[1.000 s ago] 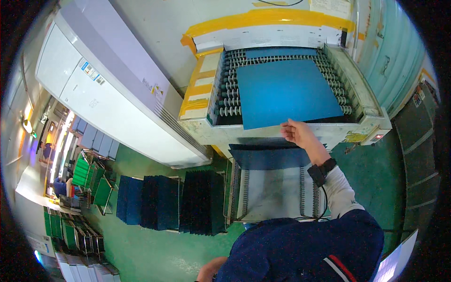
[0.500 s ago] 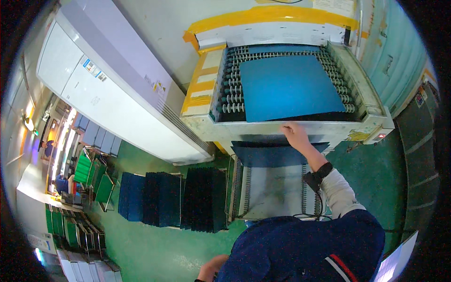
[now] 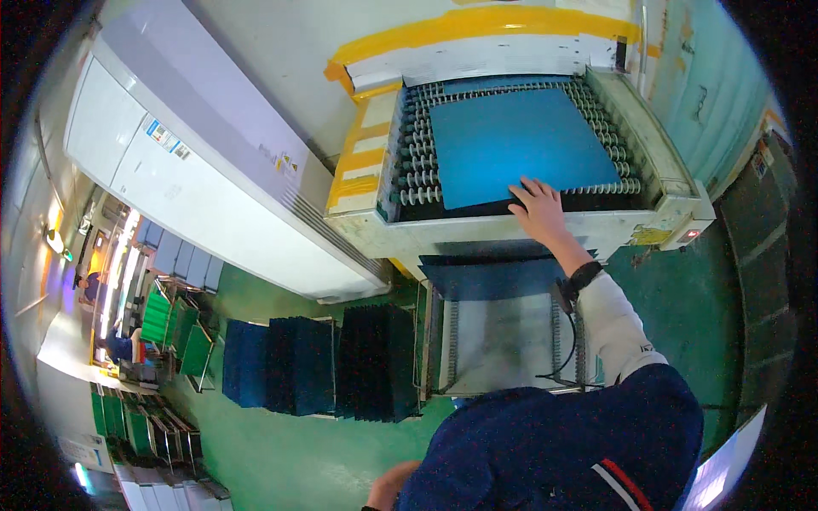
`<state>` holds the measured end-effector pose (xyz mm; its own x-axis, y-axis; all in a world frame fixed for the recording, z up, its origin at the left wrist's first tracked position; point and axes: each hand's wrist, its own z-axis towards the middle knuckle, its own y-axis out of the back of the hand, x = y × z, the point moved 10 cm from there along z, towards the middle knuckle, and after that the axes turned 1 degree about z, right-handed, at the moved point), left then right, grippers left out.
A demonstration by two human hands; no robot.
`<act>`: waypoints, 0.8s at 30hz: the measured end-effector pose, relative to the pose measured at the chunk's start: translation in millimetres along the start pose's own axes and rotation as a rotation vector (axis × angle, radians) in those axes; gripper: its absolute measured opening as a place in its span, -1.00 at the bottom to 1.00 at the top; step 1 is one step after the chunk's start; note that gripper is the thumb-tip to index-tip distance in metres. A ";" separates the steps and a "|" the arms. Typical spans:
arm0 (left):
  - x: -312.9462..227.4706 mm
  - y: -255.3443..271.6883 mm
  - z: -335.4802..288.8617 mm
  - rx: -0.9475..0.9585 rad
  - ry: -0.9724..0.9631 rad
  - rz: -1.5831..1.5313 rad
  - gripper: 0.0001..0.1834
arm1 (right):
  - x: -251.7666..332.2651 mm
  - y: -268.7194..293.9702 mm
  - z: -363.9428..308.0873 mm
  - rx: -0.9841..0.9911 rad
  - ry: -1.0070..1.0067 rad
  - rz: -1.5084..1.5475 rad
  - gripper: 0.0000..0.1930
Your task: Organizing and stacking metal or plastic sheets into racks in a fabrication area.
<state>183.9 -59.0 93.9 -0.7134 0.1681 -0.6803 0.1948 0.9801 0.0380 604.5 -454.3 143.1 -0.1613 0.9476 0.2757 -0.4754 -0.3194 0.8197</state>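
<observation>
A flat blue panel [image 3: 520, 140] lies on the rows of ringed rollers [image 3: 419, 175] of a machine in front of me. My right hand [image 3: 540, 211] reaches over the machine's front edge, palm down with fingers spread. Its fingertips are at the panel's near edge; whether they press on it I cannot tell. Low in the picture, my left hand [image 3: 392, 485] hangs beside my body, its fingers mostly hidden.
Below the machine's front stands a rack [image 3: 503, 341] with several dark panels [image 3: 490, 279] at its far end. Racks of dark blue panels [image 3: 375, 362] stand to its left on the green floor. A tall white cabinet-like unit [image 3: 196, 162] rises at the left.
My right hand has moved forward and opened from a curled shape, up to the panel's near edge. The panel sits slightly farther in on the rollers.
</observation>
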 end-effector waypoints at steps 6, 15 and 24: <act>3.3 -0.5 5.0 0.020 0.006 -0.026 -0.69 | -10.9 -3.2 15.2 0.028 -0.040 -0.001 -0.59; 9.3 -1.8 2.5 0.015 0.001 -0.064 -0.69 | -12.6 -6.0 17.6 0.091 -0.042 -0.025 -0.56; 9.9 1.2 6.1 0.004 0.005 -0.088 -0.68 | 36.4 21.6 -3.6 -0.036 0.148 0.272 -0.68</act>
<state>181.2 -56.8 82.7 -0.7314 0.0821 -0.6770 0.1338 0.9907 -0.0244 585.2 -426.7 169.1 -0.4098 0.8175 0.4047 -0.4274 -0.5640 0.7066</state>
